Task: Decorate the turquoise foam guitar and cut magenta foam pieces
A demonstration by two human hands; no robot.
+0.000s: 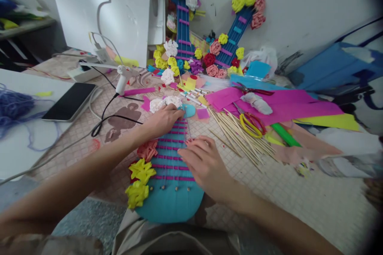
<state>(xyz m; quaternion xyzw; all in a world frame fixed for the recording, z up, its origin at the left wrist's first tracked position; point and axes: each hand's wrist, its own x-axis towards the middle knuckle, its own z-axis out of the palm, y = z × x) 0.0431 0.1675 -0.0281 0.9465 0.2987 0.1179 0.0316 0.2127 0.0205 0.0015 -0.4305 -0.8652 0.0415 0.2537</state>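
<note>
A blue foam guitar-shaped craft [170, 199] with pink cross-strips lies on the table right before me. Yellow paper flowers [139, 181] and a coral flower [147, 150] line its left edge; white flowers [157, 104] sit at its far end. My left hand [163, 120] rests with curled fingers on the craft's narrow neck, beside the white flowers. My right hand [202, 163] lies over the middle of the body, its fingertips pinched together at a thin string or strip too fine to name.
Wooden skewers [239, 137], yellow-handled scissors [249, 123] and pink, yellow and blue foam sheets [287, 105] lie to the right. A glue gun [122, 77], cables and a phone [70, 101] sit left. Two finished flower-covered guitars [182, 28] lean on the wall.
</note>
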